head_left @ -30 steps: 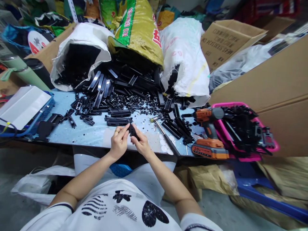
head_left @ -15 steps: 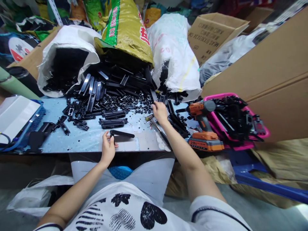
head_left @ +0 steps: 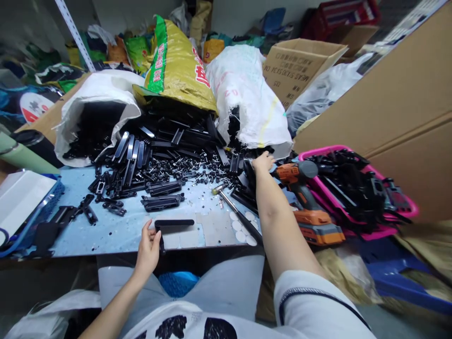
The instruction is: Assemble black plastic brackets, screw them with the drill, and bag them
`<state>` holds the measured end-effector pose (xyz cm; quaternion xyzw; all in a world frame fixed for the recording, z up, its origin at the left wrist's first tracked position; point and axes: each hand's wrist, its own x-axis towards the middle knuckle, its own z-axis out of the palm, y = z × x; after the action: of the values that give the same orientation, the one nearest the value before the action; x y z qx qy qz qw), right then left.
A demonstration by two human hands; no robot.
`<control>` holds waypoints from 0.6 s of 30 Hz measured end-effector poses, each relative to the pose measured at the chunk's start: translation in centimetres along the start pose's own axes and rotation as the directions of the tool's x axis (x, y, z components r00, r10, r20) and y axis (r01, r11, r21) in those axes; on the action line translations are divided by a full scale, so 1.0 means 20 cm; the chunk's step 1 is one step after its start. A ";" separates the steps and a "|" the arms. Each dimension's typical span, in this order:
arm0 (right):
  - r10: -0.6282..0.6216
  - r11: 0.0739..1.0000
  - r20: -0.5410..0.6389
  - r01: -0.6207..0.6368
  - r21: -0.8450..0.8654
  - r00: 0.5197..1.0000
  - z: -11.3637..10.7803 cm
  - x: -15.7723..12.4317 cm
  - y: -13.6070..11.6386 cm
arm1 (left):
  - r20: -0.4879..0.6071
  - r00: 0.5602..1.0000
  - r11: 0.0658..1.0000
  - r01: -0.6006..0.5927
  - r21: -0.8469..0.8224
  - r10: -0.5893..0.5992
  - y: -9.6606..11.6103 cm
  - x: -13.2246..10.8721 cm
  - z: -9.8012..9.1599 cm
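Note:
My left hand is closed on a black hinged plastic arm at the table's front edge; one leg points right and a shorter leg hangs down by the fingers. My right hand reaches over black parts below the mouth of a white sack, its fingers apart and partly hidden. Just right of it stands an orange cordless drill. A hammer lies left of the right forearm. Two black assembled pieces rest side by side in the middle of the table.
Loose screws and small black parts spread across the table's back. Behind them are another white sack and a yellow-green sack. A pink basket of black parts stands right, a blue basket left. Cardboard walls the right side.
My right hand has moved right, from near the screws to the parts beside the drill. My left hand still holds the black arm, now turned with its short leg downward. The view has tilted up.

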<state>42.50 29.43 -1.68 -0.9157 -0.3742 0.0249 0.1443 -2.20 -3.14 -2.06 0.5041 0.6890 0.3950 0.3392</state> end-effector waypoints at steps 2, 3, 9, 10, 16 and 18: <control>0.041 0.998 -0.006 -0.041 0.042 0.999 0.02 0.07 -0.02 | 0.013 1.000 0.998 -0.028 0.048 0.027 -0.01 0.00 0.00; 0.052 0.997 -0.003 -0.051 0.058 0.999 0.02 0.10 -0.04 | 0.017 0.999 0.995 -0.052 0.083 0.051 -0.03 0.00 0.01; 0.153 0.986 0.056 -0.156 0.065 0.987 0.08 0.34 -0.14 | -0.050 0.973 0.952 -0.207 0.225 0.223 -0.14 0.03 0.05; 0.167 0.984 0.065 -0.171 0.060 0.984 0.09 0.37 -0.15 | -0.068 0.962 0.939 -0.240 0.248 0.264 -0.16 0.03 0.05; 0.229 0.973 0.116 -0.227 -0.031 0.966 0.11 0.49 -0.14 | -0.125 0.905 0.864 -0.336 0.376 0.406 -0.19 0.03 0.08; 0.185 0.982 0.139 -0.177 -0.068 0.973 0.09 0.49 -0.14 | -0.127 0.894 0.847 -0.349 0.400 0.429 -0.17 0.03 0.08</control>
<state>47.27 38.53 -2.07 -0.9454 -0.2992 0.0941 0.0885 -2.44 -2.81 -5.90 0.6431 0.6653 0.3715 0.0761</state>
